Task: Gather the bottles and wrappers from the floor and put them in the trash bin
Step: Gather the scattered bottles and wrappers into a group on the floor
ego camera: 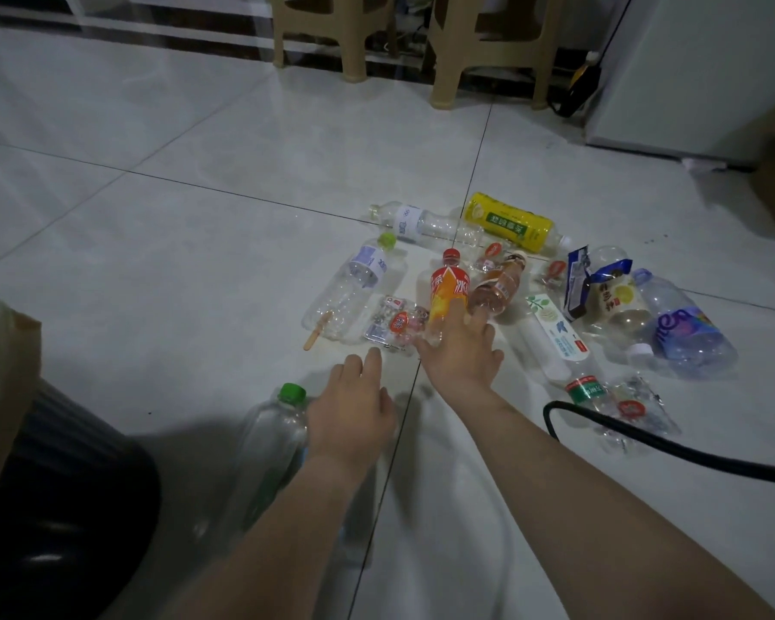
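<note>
**Orange-label bottle pickup: grip notes**

Floor [198, 217]: pale glossy tile, litter bunched centre-right of frame. Dark rounded black bin [63, 485] at lower left, taken to be the trash bin; its mouth is not visible.

Largest bottles are purple-label [685, 328] at right and yellow [506, 221] above centre. Orange-label bottle [446, 293] lies mid-frame, red cap pointing away.

Right hand [461, 358] is over its base, fingers [455, 313] spread and straight, nothing held yet. Advice: wrap the label band, since the thin clear base will probably buckle, and lift clear of the brown bottle [497, 288] touching it.

Left hand [352, 416] sits beside green-capped bottle [269, 449]; cannot tell whether its fingers grip it.

Clear wrappers [392, 322] next, then the wooden stick [317, 335]
</note>
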